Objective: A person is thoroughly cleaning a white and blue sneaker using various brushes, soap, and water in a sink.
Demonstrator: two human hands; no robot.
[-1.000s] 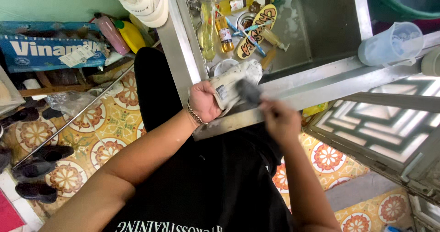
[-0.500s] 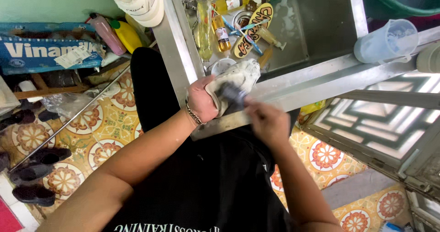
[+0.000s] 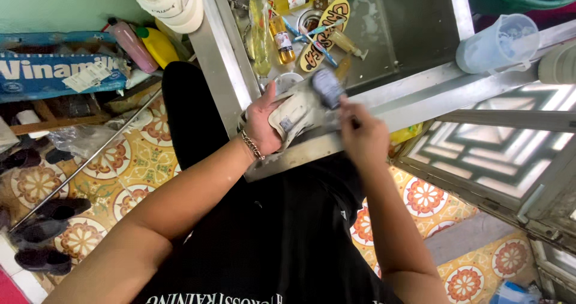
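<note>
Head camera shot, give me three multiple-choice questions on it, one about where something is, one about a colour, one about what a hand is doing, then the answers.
1. Where is the clear plastic measuring jug?
A. on the metal frame, upper right
B. on the tiled floor
C. in the left hand

2. What colour is the bottle lying beside the pink one?
A. blue
B. yellow
C. black

3. What is the left hand doing?
A. hanging free
B. gripping a pale shoe
C. lifting a bucket

Answers: 1 A, the jug rests on the frame at the picture's upper right. 2 B, its body is plainly yellow. 3 B, the fingers wrap the shoe while the right hand holds a blurred brush against it.
</note>
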